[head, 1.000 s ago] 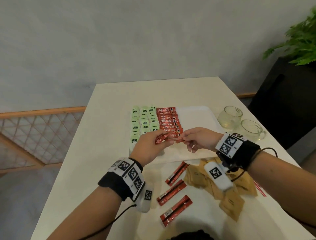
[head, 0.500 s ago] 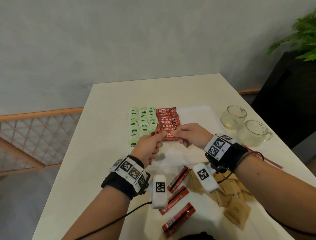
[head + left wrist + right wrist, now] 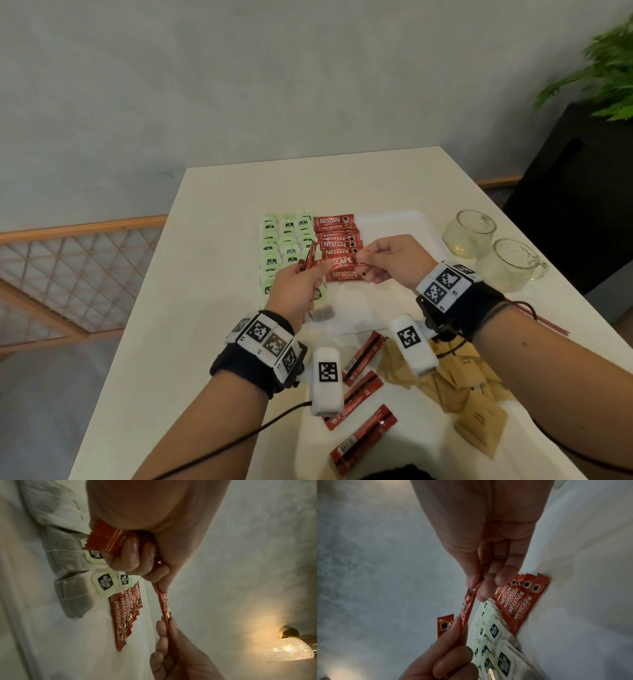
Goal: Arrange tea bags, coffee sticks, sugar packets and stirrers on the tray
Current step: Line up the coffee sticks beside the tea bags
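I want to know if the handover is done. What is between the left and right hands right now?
One red coffee stick spans the gap, pinched by the left hand and the right hand, clearest in the left wrist view.

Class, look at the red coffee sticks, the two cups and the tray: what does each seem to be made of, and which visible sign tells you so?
Coffee sticks: probably foil-lined plastic film, glossy; they glint and have serrated ends.
Cups: clear glass, or maybe clear plastic, with a dimpled texture; the table shows through.
Tray: likely white plastic, smooth with a rounded raised rim, though the look leaves it open.
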`<state>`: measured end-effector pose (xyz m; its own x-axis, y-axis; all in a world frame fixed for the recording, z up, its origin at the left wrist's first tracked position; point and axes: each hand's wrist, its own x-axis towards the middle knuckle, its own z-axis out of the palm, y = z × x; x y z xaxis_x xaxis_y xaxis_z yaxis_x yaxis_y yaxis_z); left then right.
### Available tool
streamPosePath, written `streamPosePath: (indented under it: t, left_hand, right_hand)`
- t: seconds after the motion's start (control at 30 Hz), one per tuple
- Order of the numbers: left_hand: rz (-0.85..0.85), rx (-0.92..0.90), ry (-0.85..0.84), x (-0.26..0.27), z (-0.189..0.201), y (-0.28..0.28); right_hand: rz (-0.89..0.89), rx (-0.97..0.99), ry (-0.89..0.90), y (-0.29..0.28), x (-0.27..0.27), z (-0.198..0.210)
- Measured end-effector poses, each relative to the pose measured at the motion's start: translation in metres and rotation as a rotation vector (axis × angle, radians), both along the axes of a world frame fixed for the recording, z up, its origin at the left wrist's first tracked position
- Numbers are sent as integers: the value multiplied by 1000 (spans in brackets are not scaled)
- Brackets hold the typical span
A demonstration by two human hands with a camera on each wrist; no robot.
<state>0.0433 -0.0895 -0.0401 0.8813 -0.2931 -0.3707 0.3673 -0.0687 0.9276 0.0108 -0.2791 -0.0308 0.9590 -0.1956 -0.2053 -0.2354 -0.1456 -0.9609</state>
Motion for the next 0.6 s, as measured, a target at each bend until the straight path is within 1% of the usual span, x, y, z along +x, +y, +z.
streamPosePath:
  t: [0.1,0.17,0.23,0.33,0.4,0.47,0.6]
  left_hand:
    - [-70,34,32,3,2,2]
    - [-85,59,51,5,5,4]
    - [-46,35,102,9,6,6]
    - [6,-36,172,14,6,8]
    - [2,-45,154,13,7,9]
    - [-1,-51,88,12,9,9]
    - [-10,-42,4,10,15,12]
  right_hand:
    - [-6,-21,29,-4,-2,-3]
    - [-16,-118,83,-11,-7,-9]
    - [-20,-222,161,-17,-13,-17]
    - [-68,-294,243,-21,-17,-29]
    - [-105,-333,283,-22,-15,-36]
    - [-114,-380,312,-22,-11,-41]
    - [-159,-446,325,-19,-4,-46]
